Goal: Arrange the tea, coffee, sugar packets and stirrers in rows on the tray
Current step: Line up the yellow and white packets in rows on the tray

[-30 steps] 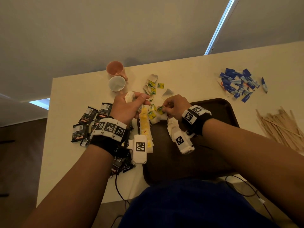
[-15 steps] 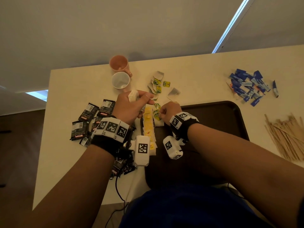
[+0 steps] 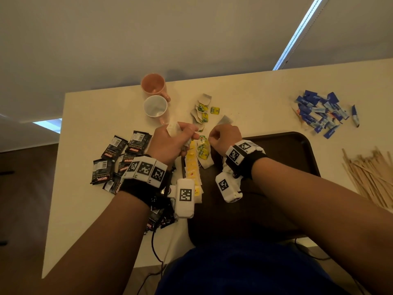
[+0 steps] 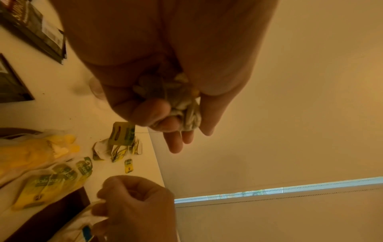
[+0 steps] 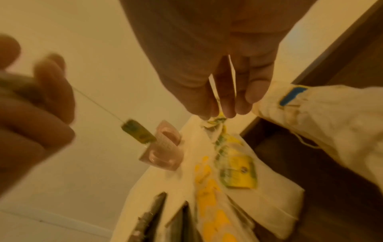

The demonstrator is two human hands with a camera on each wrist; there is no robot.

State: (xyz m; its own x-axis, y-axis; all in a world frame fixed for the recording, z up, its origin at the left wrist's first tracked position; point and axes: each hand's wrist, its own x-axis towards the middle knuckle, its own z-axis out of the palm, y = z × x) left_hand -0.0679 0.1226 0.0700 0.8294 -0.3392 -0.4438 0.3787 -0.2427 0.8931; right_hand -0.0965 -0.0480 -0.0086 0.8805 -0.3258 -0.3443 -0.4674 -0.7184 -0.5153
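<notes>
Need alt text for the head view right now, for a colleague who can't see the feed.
Over the dark tray's far left corner, the left hand grips a bunch of tea bags while the right hand is curled beside a short row of tea bags. Coffee packets, sugar packets, stirrers and two mugs lie on the table.

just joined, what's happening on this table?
A person is sorting drink supplies onto a dark tray. The left hand grips a bunch of tea bags; a tag dangles from it on a string. The right hand pinches something small over the tea bags laid in rows at the tray's left edge. The coffee sachets, blue sugar packets and wooden stirrers lie on the table off the tray.
</notes>
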